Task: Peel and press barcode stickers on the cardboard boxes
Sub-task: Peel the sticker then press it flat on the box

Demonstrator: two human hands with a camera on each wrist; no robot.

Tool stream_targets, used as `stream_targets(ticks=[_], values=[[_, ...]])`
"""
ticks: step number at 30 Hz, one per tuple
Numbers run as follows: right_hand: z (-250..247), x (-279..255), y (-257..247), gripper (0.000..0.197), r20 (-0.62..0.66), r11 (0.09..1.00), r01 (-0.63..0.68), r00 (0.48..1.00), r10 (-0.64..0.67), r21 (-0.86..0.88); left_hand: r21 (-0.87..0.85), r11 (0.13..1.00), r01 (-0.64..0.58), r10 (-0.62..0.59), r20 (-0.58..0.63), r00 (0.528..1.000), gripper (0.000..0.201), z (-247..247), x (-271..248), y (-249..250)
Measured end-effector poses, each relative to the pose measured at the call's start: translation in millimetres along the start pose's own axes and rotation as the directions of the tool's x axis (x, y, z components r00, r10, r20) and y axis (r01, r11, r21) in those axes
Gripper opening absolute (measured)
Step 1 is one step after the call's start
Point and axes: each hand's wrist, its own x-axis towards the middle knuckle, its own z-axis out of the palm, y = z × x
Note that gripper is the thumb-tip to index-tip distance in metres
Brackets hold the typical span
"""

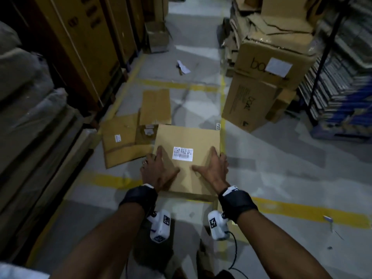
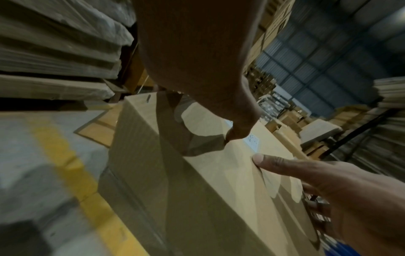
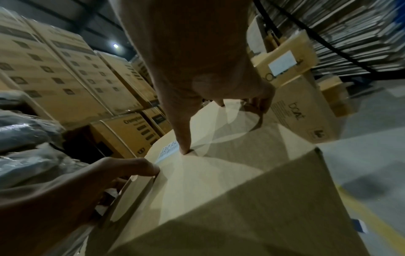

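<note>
Now resting both hands flat on the cardboard box [image 1: 187,158] top, near edge: left hand [image 1: 159,172] on the left side, right hand [image 1: 211,170] on the right, fingers spread, gripping nothing. Sitting just beyond the thumbs, centred: barcode sticker [image 1: 182,153], apparently already flat. Probably worth sweeping fingertips from its centre outward, firming corners. Lying farther left on the floor [image 1: 271,158]: flattened cartons [image 1: 124,139] carrying small labels.

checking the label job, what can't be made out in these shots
- Barcode sticker: print too small and soft to read in the head view; wrist views show only a sliver.
- Cardboard box: its sides are hidden in the head view.
- Left hand and right hand: fingertips past the box edges are hidden.
</note>
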Motion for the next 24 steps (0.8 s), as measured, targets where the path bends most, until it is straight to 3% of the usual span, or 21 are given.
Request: stream_targets(ticks=[4, 9, 15, 24], values=[[-31.1, -24.4, -27.3, 0.094, -0.027, 0.996, 0.09, 0.996, -0.089, 0.011, -0.043, 0.999, 0.011, -0.016, -0.115, 0.993, 0.111, -47.1, -25.3, 10.0], [-64.1, -53.3, -46.8, 0.095, -0.051, 0.975, 0.221, 0.974, -0.22, 0.02, -0.05, 0.999, -0.003, -0.009, -0.242, 0.97, 0.112, -87.9, -67.4, 16.3], [-99.0, -99.0, -55.4, 0.087, -0.05, 0.923, 0.384, 0.923, -0.382, 0.029, -0.032, 0.999, 0.042, -0.052, -0.428, 0.902, 0.109, -115.8, -140.6, 22.5], [-119.7, -182.8, -99.0, 0.097, -0.004, 0.837, 0.545, 0.838, -0.545, 0.053, -0.076, 0.983, 0.165, -0.179, -0.556, 0.812, 0.107, -170.9, -244.4, -5.9]])
